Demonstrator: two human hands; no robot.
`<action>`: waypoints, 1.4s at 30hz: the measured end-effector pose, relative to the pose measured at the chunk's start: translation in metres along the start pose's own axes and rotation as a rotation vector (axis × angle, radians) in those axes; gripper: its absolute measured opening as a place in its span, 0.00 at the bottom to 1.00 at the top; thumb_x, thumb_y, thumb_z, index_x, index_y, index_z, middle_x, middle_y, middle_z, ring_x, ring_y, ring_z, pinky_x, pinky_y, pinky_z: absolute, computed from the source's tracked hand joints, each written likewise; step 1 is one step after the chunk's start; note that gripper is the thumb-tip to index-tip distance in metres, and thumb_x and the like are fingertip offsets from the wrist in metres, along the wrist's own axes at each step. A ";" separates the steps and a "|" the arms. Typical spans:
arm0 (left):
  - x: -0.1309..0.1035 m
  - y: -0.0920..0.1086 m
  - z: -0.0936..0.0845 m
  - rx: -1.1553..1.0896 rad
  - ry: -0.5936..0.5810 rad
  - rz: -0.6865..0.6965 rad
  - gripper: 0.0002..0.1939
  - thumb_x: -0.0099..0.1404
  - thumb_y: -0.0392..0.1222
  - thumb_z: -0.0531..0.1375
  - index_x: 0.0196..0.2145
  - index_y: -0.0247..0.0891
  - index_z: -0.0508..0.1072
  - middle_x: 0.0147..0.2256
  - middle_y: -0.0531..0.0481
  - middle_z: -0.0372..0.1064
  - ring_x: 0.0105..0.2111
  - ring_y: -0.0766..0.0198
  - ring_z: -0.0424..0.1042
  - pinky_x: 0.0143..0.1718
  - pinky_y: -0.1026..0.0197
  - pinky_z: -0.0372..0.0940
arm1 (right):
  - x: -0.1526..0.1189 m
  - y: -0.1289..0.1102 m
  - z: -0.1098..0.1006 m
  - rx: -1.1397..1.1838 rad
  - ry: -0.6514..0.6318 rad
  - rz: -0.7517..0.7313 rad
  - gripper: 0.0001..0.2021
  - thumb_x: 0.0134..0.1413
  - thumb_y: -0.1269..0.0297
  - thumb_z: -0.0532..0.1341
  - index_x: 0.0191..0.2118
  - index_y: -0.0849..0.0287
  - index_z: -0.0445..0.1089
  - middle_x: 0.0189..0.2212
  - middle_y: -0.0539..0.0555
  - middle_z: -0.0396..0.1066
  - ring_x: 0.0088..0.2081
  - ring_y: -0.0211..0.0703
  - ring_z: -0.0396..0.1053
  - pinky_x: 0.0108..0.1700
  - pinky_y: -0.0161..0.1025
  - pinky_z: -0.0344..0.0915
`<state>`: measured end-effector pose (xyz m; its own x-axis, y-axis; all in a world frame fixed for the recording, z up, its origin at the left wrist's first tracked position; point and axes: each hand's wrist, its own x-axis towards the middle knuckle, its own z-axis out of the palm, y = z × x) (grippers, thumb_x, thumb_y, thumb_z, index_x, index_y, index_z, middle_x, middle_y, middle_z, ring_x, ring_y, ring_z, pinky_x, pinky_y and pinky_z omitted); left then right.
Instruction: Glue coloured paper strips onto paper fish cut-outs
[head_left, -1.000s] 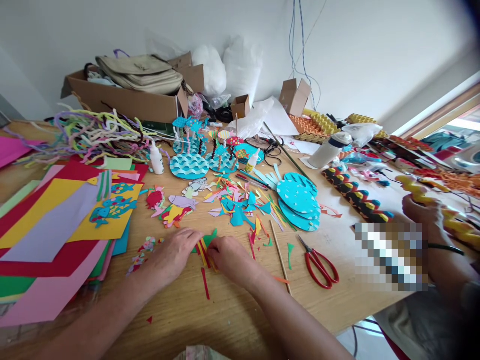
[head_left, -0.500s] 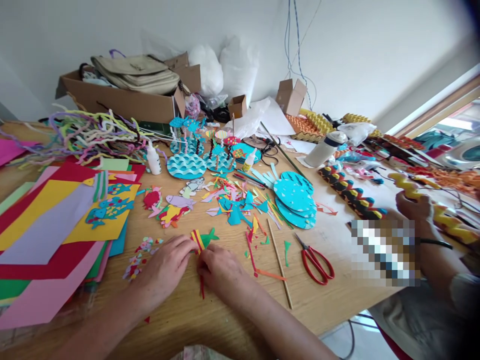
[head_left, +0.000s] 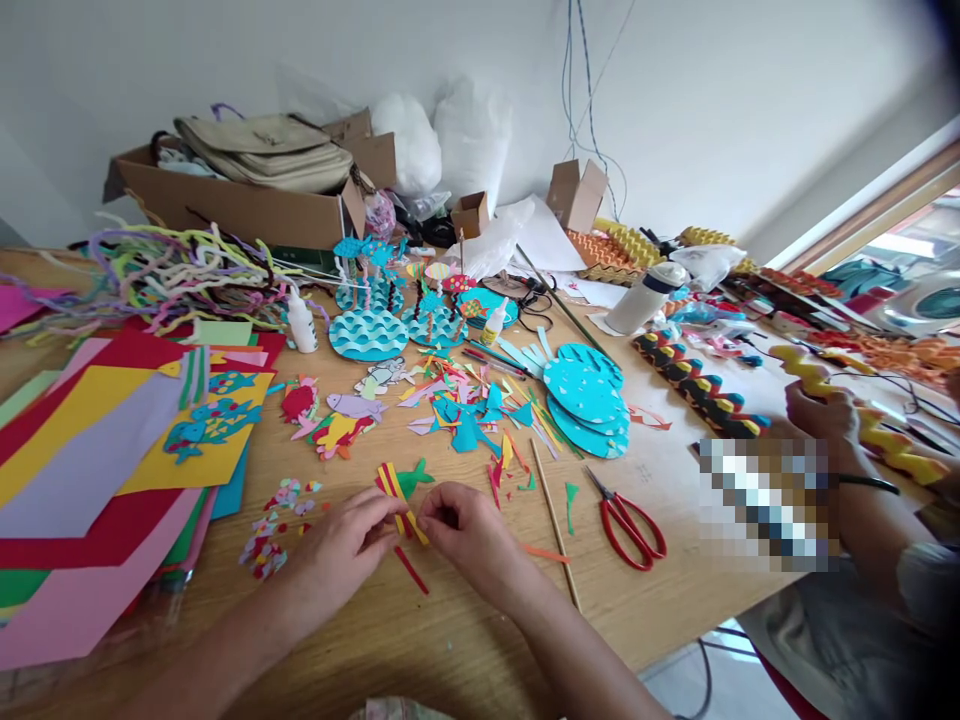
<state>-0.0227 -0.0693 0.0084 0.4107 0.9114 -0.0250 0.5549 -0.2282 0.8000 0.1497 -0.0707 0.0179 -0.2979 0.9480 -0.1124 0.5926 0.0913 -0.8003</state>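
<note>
A green paper fish (head_left: 413, 479) with red and yellow paper strips (head_left: 391, 484) laid across it is between my hands on the wooden table. My left hand (head_left: 351, 540) has its fingertips on the striped part, which hides much of the fish's body. Close to the strips' lower end, my right hand (head_left: 469, 525) is closed in a pinch; what it holds is too small to make out. A loose red strip (head_left: 411, 570) lies just below the fingers. Off to the right are a thin wooden stick (head_left: 553, 520) and red-handled scissors (head_left: 631, 530) with slightly parted blades.
Colored paper sheets (head_left: 82, 470) are stacked at left. Paper dots (head_left: 270, 530), cut fish (head_left: 352, 408) and scraps (head_left: 465, 410) lie ahead. Blue discs (head_left: 589, 395) and a glue bottle (head_left: 301, 322) stand farther back. At right, a co-worker's hand (head_left: 825, 410) holds a yellow wavy piece.
The red strip that hung from beneath my right hand now lies apart on the table. My right hand has shifted slightly right and up, my left hand slightly down, showing more strips.
</note>
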 end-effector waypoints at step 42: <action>0.007 0.025 -0.002 -0.522 0.087 -0.285 0.08 0.51 0.45 0.56 0.22 0.37 0.65 0.20 0.57 0.56 0.22 0.68 0.56 0.23 0.67 0.53 | -0.013 -0.007 0.013 0.188 0.037 0.105 0.05 0.45 0.72 0.56 0.22 0.61 0.64 0.16 0.44 0.55 0.20 0.30 0.51 0.21 0.29 0.46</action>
<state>-0.0073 -0.0679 0.0288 0.2244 0.9418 -0.2505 0.1971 0.2079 0.9581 0.1392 -0.0873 0.0174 -0.2122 0.9600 -0.1825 0.4679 -0.0641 -0.8814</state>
